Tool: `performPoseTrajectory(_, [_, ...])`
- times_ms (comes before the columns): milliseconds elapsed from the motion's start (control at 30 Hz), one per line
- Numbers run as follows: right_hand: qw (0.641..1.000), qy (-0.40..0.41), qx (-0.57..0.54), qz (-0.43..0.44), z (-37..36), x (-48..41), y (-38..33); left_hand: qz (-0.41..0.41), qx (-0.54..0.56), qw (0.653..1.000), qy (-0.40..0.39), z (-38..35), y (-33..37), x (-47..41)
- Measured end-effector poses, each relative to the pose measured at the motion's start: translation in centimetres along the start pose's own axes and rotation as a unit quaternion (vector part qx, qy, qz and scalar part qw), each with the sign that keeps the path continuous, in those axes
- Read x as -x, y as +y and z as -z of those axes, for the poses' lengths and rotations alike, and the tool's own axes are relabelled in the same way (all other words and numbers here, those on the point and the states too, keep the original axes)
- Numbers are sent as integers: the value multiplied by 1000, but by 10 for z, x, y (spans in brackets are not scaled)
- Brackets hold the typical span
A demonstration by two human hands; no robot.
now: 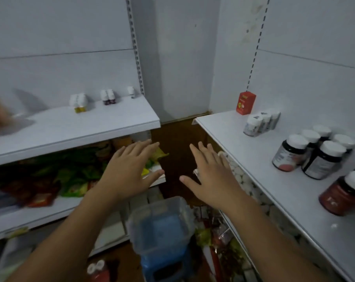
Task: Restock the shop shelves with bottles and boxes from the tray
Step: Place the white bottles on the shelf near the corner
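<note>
STEP: hovering between picks, keeping left hand (129, 170) and right hand (212, 177) spread flat, gripping nothing | LOCATING: finding tray (135, 235) below on stool (152, 268), seemingly empty; bottles (323, 157) and box (245, 103) standing on right shelf (254, 161) | NEXT: probably calling for checking tray contents.

Tray (162, 216) on stool (164, 265) between left shelf (91, 127) and right shelf (274, 180)

Blue plastic stool (162, 267): bottom centre, on brown floor (178, 143).
Snack packets (70, 180): green, yellow, red; piled at lower left, blurred.
Wrapped packets (219, 235): red and clear, lower right, jumbled.
Slotted uprights: left (134, 47), right (256, 43), both vertical.
White wall (182, 58): corner, faint stains (252, 23) at upper right.
</note>
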State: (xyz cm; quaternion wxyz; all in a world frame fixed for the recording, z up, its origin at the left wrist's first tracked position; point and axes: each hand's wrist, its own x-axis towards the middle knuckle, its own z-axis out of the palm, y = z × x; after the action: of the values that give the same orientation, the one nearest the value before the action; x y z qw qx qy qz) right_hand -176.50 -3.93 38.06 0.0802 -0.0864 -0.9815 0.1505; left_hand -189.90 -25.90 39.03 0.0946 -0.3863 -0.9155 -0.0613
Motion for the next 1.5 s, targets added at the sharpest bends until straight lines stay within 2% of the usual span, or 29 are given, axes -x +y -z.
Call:
performPoseTrajectory(300, [982, -71, -55, 165, -59, 6, -147, 162, -27, 986, 10, 25, -89, 158])
performPoseTrajectory(467, [970, -124, -73, 197, -111, 0, -221, 235, 4, 972, 4, 12, -150, 227])
performPoseTrajectory(633, [965, -162, -106, 178, -188, -10, -294, 293, 43, 954, -35, -32, -230, 295])
performPoseTrajectory(900, [957, -238, -159, 41, -329, -28, -358, 315, 146, 929, -126, -142, -331, 360])
performPoseTrajectory(1100, [947, -278, -160, -21, -479, -52, -338, 346, 182, 904, -172, -283, -379, 367])
performPoseTrajectory(1400, [946, -302, -121, -2, -842, -80, -247, 333, 171, 911, -172, -645, -440, 380])
performPoseTrajectory(1500, [948, -307, -90, -1, -943, -80, -225, 323, 168, 913, -187, -748, -455, 382])
